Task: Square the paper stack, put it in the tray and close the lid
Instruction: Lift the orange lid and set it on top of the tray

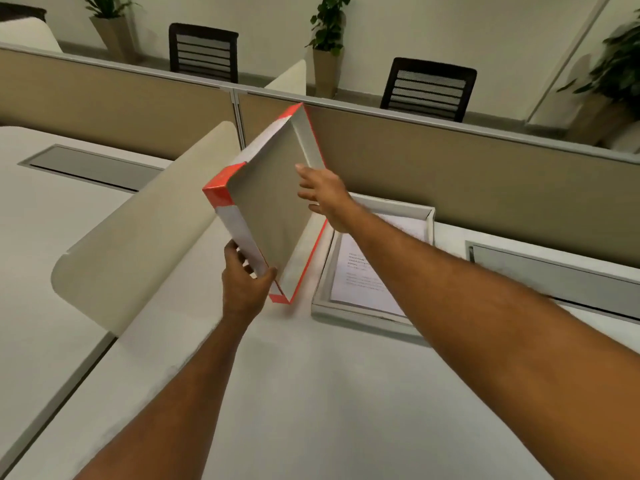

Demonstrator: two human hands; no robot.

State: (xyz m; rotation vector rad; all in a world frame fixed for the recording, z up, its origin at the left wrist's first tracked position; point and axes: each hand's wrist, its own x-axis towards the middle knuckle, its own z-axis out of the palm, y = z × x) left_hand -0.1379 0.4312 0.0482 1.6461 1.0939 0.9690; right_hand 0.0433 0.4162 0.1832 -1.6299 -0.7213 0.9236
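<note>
Here, lid tilted in mid-air above the surface, hollow side facing the camera. Left grip clamped on its near edge; right grip apart, fingertips touching its far rim. Paper stack lying in tray near the surface's far edge, just right of the lid.

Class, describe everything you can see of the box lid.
The lid is a shallow cardboard rectangle, grey inside, with white outer walls edged in orange. It is held tilted in the air, hollow side towards the camera, left of the tray. The left hand grips its near edge; the right hand touches its far rim.
</note>
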